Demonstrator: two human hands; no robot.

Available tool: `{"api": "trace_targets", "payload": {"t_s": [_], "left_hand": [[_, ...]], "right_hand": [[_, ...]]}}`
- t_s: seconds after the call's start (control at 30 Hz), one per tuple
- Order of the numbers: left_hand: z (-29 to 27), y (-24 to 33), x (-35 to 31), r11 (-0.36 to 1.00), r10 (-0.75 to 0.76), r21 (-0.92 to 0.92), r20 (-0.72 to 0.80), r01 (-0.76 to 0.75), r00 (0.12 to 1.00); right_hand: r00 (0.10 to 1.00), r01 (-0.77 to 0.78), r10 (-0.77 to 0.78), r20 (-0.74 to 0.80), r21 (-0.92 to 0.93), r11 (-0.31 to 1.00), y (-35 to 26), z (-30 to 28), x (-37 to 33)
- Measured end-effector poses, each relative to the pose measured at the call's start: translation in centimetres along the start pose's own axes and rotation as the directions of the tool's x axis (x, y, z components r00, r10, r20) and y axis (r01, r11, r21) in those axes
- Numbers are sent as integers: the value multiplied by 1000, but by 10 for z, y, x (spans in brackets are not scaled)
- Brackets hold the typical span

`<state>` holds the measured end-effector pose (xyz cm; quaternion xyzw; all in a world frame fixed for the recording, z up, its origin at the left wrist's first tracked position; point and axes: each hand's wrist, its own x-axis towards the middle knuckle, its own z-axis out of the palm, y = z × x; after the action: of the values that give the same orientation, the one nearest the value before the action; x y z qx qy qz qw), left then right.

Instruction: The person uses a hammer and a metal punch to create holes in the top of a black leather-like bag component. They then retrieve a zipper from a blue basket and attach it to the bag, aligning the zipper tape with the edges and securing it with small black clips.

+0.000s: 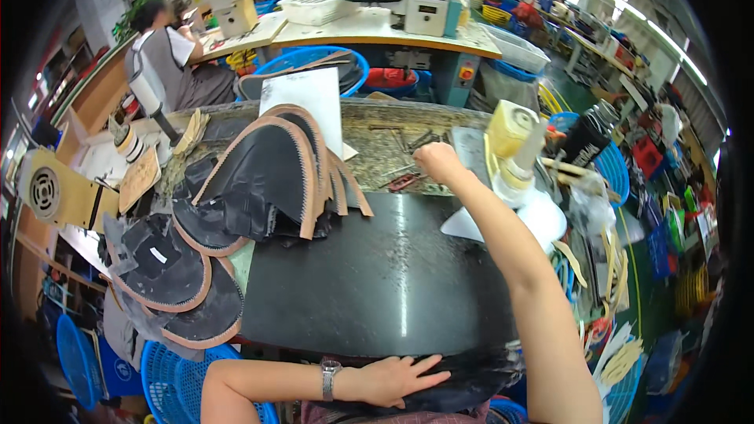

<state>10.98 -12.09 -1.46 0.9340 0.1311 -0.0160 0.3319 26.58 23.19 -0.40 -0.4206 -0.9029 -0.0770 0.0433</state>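
Observation:
My left hand point(389, 381), with a watch at its wrist, lies with fingers spread on dark black material point(479, 373) at the front edge of the bench. My right hand point(438, 161) reaches across to the far side and is closed; what its fingers hold, if anything, is hidden. Thin metal tools point(416, 140) and a small red-handled tool point(404, 181) lie beside it. Between my arms is a smooth black slab point(338, 290). At its left stands a stack of curved black shoe-upper pieces point(263, 161) with tan zigzag edges, and more such pieces point(165, 263) overlap below.
Right of the slab stand a yellowish container point(510, 129), a white pot with a brush point(517, 173) and a black bottle point(589, 133). A white board point(302, 106) leans behind the stack. A blue basket point(181, 381) sits low left. Another person point(169, 55) sits far left.

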Motion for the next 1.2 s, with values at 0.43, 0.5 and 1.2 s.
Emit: {"api": "trace_targets", "payload": {"t_s": [0.43,0.5,1.2], "left_hand": [[17,38,-45,784,-140,504,-427,363,894],[37,42,-54,864,-206,299,-524,406,826],[81,44,-31,961,-205,23,-606,275,769]], "right_hand": [[937,94,71,-341,445,891,-30,-41,-24],[934,51,288,-212,876,479,-95,-101,-100],[923,236,83,-376,723,650,-243,-36,-388]]}}
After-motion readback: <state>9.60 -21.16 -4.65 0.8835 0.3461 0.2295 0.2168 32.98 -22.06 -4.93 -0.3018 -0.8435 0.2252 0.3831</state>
